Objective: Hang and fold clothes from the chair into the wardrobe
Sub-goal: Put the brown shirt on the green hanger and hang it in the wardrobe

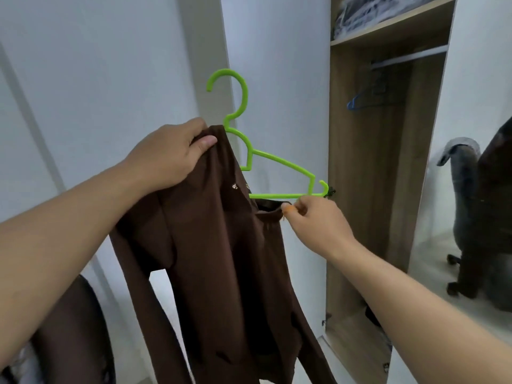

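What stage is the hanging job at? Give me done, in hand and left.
Done: folded clothes already sit on the wardrobe's top shelf.

In hand: the left hand grips the brown top at one end of the green hanger; the right hand pinches its collar near the other end, which is still bare.

Left: seat that shoulder, hook it on the rail beside the blue hanger.

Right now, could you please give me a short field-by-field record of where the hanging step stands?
garment: brown top, partly on the hanger, sleeves hanging down
hanger: green hanger, tilted, right arm bare
left hand: left hand grips the top's left shoulder on the hanger
right hand: right hand pinches the top's neckline just under the hanger's bottom bar
wardrobe: wardrobe open, rail carrying a blue hanger
shelf: folded clothes above the rail
step status: top not yet hung on the rail
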